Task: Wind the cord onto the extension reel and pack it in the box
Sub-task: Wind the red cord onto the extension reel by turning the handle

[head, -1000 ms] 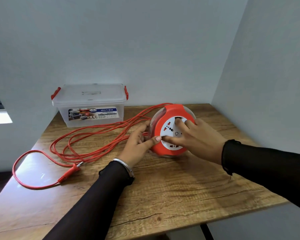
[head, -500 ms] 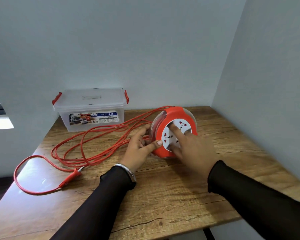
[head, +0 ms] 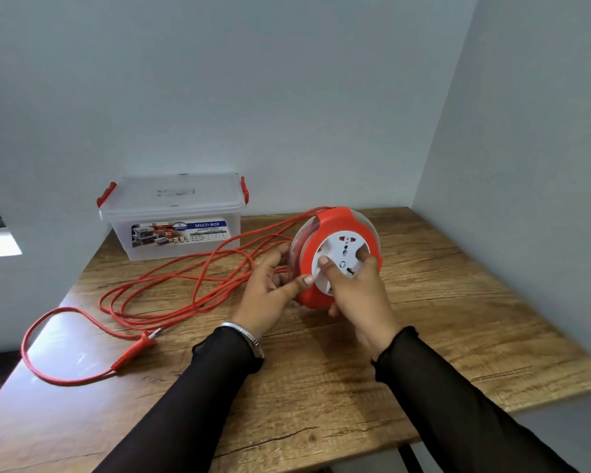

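Observation:
A round red extension reel (head: 325,230) with a white socket face stands on edge on the wooden table (head: 440,322). My left hand (head: 270,288) grips its left rim, thumb on the red front. My right hand (head: 355,291) lies over the white face with fingers curled onto it. The red cord (head: 185,285) runs from the reel's left side into loose loops on the table. Its plug (head: 140,346) lies near the front left. A clear plastic box (head: 174,220) with a shut lid and red clips stands at the back left.
Walls close the table in at the back and on the right. One cord loop (head: 26,343) reaches the table's left edge. The table's front edge runs below my forearms.
My right hand has turned clockwise over the socket face, from the right side round to the lower front. The white face has rotated with it. My left hand has kept its grip.

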`<act>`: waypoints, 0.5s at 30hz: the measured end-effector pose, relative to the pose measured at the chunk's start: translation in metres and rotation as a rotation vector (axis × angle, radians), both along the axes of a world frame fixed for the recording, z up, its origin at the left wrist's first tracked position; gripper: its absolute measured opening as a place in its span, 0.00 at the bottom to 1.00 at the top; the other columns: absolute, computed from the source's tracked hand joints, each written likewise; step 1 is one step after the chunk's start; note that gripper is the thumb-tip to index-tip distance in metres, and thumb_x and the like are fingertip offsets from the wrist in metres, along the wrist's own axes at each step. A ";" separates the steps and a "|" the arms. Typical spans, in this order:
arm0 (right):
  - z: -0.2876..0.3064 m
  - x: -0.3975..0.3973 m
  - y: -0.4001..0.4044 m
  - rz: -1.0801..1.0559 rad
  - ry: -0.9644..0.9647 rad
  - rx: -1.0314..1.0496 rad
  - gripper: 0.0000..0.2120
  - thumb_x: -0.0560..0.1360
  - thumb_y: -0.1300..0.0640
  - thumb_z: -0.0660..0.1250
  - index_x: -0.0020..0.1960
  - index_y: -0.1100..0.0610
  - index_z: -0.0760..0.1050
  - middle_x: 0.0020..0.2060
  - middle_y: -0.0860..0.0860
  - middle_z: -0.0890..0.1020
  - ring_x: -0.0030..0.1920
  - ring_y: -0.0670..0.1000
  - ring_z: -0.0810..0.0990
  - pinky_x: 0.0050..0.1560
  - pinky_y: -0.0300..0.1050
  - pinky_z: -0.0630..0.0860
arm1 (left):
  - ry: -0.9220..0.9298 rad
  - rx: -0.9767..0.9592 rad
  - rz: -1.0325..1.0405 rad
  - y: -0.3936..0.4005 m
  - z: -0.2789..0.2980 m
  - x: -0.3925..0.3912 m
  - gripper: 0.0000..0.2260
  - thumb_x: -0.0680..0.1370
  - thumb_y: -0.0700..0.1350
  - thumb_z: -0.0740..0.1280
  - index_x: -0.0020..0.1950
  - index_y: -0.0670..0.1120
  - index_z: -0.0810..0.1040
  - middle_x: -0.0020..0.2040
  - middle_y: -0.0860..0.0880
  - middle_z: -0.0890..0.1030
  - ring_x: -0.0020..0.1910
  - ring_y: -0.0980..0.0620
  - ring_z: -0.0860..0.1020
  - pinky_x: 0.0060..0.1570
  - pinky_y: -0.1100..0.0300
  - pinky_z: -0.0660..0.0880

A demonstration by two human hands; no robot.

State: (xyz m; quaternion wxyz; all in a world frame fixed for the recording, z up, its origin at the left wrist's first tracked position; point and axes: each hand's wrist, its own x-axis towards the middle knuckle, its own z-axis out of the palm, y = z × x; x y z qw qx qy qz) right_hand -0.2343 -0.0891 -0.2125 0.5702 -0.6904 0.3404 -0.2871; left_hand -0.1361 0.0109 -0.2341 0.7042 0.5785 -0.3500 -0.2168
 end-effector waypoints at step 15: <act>0.015 -0.036 -0.003 0.074 0.115 -0.298 0.22 0.74 0.52 0.67 0.62 0.51 0.60 0.52 0.51 0.78 0.36 0.48 0.80 0.32 0.41 0.72 | -0.062 -0.048 -0.024 0.003 0.004 -0.001 0.20 0.74 0.33 0.69 0.58 0.55 0.74 0.49 0.53 0.82 0.38 0.55 0.82 0.29 0.62 0.79</act>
